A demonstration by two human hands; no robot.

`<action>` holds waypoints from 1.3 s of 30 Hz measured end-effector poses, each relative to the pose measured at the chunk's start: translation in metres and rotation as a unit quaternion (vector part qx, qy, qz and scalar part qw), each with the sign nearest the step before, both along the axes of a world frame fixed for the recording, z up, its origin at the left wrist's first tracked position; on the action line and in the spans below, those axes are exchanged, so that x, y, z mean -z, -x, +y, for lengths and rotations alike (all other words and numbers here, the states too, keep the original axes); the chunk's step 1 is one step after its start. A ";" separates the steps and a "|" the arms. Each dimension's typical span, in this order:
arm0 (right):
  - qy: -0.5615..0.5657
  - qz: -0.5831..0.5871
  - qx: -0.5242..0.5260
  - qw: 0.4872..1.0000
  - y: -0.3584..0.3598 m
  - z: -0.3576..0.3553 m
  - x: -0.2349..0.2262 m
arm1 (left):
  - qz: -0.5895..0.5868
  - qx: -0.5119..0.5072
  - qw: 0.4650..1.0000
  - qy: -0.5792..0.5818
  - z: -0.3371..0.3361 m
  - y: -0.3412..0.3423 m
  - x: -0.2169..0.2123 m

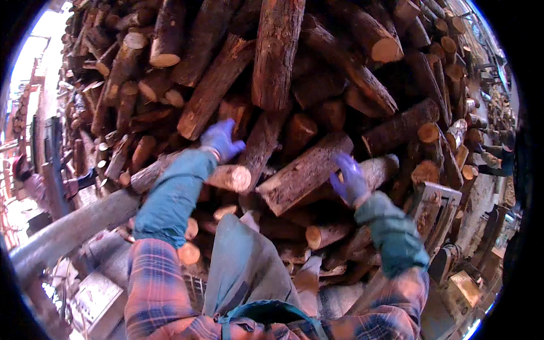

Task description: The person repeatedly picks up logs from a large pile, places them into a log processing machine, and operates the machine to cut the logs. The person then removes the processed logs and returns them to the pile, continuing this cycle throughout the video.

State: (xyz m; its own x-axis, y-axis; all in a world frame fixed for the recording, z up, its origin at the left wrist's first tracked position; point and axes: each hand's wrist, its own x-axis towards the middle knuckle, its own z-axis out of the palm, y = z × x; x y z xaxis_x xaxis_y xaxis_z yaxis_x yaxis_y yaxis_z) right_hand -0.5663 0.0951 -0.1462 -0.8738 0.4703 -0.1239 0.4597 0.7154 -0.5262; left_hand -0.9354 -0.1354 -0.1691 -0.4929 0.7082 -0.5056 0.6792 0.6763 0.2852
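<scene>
A tall heap of bark-covered logs rises before me. My left hand (222, 140), in a purple glove, is open, thumb apart from the fingers, over the logs just below the lower end of a split log (215, 88). Under its wrist a short log (229, 178) shows its pale cut end. My right hand (348, 180), gloved alike, has its fingers apart at the right end of a thick slanted log (306, 173); whether it touches the bark I cannot tell. Behind that hand lies another log (381, 170). A long thick log (277, 62) points down toward me between both hands.
A thick grey pole (79, 226) runs along the left. On the right stands a metal frame (445, 212) beside a yellowish metal box (466, 288). Other people are partly visible at the far left (39, 184) and far right. My grey-covered leg (241, 260) is against the pile.
</scene>
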 end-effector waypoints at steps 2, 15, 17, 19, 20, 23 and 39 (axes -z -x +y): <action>-0.057 0.032 -0.055 0.996 0.099 0.053 0.020 | 0.121 -0.012 0.992 -0.033 0.019 0.082 0.021; -0.316 0.113 0.012 0.942 0.532 0.253 -0.031 | 0.179 -0.054 0.982 -0.037 0.079 0.191 0.137; -0.240 0.155 0.000 0.958 0.535 0.235 -0.036 | 0.195 -0.050 0.979 -0.015 0.074 0.195 0.137; -0.200 0.163 0.012 0.966 0.530 0.170 -0.070 | 0.178 -0.060 0.982 0.020 0.058 0.203 0.129; -0.206 0.173 -0.002 0.963 0.522 0.153 -0.089 | 0.168 -0.062 0.983 0.028 0.056 0.201 0.117; -0.272 0.189 -0.072 0.941 0.479 0.116 -0.126 | 0.167 -0.034 0.985 -0.038 0.064 0.193 0.132; 0.105 0.082 0.139 0.981 0.039 -0.107 -0.183 | -0.368 -0.593 0.600 -0.391 -0.011 -0.159 0.055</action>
